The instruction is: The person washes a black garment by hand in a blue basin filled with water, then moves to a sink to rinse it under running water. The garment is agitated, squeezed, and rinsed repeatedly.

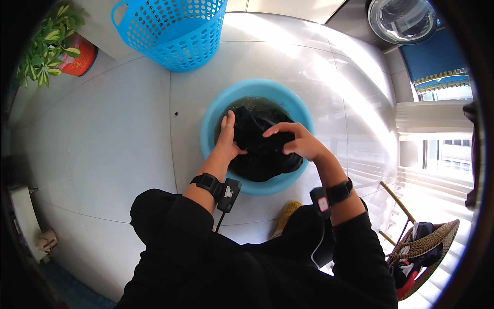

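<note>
A light blue plastic basin (206, 127) stands on the floor before me, holding murky water (251, 101) and a bunched, wet black cloth (256, 164). My left hand (229, 137) is over the basin's left side, at the cloth's edge, its thumb and fingers spread apart. On the other side my right hand (303, 141) hovers over or lightly touches the cloth, fingers curved with a gap to the thumb. Neither hand visibly grips anything. Whether the fingertips press into the dark fabric is hard to tell.
Beyond the basin stands a blue perforated laundry basket (185, 48), with a potted plant (52, 42) to its left. A front-loading washing machine door (403, 21) is at upper right. Clothes lie on a wicker chair (440, 247). A yellow shoe (287, 216) shows near the basin.
</note>
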The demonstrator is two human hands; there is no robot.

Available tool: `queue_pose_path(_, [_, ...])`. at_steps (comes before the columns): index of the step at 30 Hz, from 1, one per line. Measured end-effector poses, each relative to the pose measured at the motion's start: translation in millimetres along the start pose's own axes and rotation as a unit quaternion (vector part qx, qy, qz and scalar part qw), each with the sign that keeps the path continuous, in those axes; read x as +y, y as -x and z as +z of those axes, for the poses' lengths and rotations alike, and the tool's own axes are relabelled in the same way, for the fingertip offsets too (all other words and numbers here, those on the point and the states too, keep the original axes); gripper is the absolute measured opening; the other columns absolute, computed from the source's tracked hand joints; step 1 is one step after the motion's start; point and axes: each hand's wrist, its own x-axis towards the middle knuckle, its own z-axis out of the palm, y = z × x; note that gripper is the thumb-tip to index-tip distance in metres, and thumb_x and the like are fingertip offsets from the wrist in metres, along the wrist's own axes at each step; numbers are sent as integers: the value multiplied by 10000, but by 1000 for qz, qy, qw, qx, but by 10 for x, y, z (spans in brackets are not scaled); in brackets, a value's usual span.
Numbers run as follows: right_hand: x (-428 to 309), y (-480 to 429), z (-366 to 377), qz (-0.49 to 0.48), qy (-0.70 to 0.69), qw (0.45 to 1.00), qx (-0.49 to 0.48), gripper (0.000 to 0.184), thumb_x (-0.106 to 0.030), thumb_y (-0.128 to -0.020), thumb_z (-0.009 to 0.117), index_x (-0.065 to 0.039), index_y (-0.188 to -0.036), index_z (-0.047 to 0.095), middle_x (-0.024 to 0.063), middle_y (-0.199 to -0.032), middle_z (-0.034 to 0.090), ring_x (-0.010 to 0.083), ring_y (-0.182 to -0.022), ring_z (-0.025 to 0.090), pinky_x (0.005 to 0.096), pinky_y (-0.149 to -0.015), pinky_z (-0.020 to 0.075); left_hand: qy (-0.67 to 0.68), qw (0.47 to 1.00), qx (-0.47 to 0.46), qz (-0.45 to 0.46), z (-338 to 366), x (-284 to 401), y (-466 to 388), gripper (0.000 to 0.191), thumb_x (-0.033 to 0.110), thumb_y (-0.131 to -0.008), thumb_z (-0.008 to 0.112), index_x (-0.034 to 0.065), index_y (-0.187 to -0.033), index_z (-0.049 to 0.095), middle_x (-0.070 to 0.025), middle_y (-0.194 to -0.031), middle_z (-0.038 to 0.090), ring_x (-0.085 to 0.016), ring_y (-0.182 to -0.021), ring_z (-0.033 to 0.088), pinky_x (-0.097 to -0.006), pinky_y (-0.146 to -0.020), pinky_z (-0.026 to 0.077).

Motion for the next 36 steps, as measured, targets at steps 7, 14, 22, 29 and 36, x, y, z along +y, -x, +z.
queue_pose_path(7, [56, 185, -7, -17, -125, 986, 111, 651, 28, -624, 553, -54, -1268, 603, 92, -1304, 562, 239, -1253, 494, 327, -1097, 340, 83, 979, -188, 1, 246, -53, 163, 620, 639, -891, 552, 127, -1239, 529, -118, -1204, 605, -272, -1115, 599, -480, -958, 488])
queue_pose_path(14, [370, -36, 386, -140, 171, 933, 285, 607, -444, -822, 732, -145, -1323, 563, 168, -1285, 465, 336, -1230, 477, 390, -1038, 400, 106, 977, -158, 90, 677, -169, 382, 411, 461, -978, 526, 76, -1117, 557, -78, -1028, 623, -223, -924, 649, -379, -763, 569])
queue_pose_path(22, [285, -181, 503, -154, 167, 906, 358, 261, -323, -861, 678, -74, -942, 676, 98, -935, 604, 264, -829, 619, 347, -743, 506, 85, 988, -86, 100, 697, -228, 478, 270, 272, -958, 497, 46, -1014, 635, -87, -983, 617, -194, -874, 614, -350, -771, 513])
queue_pose_path(29, [552, -421, 157, 39, -115, 958, 260, 458, -422, -1020, 472, -37, -905, 692, 31, -876, 653, 112, -859, 558, 291, -812, 466, 30, 995, -44, 87, 641, -160, 364, 244, 281, -918, 577, 55, -974, 651, -61, -930, 619, -168, -886, 600, -319, -756, 492])
queue_pose_path(36, [1224, -313, -299, 110, 117, 943, 292, 881, -557, -860, 647, -83, -1496, 266, 238, -1469, 320, 365, -1249, 474, 450, -1025, 410, -244, 948, 31, 201, 14, 156, -80, 601, 423, -939, 564, 212, -1469, 376, -148, -1518, 329, -322, -1361, 365, -459, -1063, 358])
